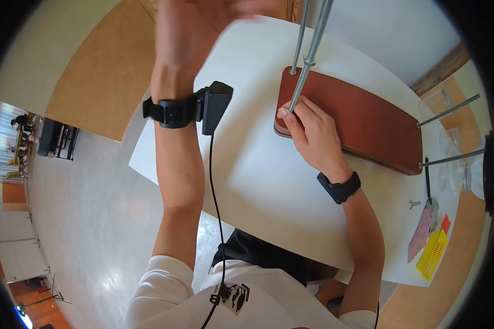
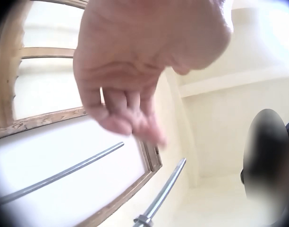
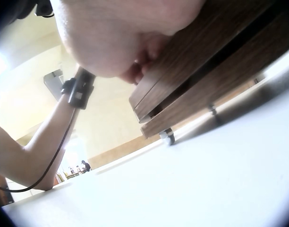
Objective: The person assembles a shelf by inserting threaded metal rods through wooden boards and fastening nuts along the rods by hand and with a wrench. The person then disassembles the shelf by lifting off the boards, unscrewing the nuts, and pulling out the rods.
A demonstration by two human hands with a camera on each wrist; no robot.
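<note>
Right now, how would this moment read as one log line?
left hand: raised, holding nothing | right hand: pinching threaded rod at brown board | nut: partway up that rod

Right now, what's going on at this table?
A person's right hand has its thumb and fingers around the base of a metal rod rising from a brown board on the white table. A nut sits partway up that rod. The left hand is raised, holding nothing.

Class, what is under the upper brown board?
A lower board across a dark gap, then metal fittings above the white table. The boards' facing surfaces are covered and cannot be seen.
</note>
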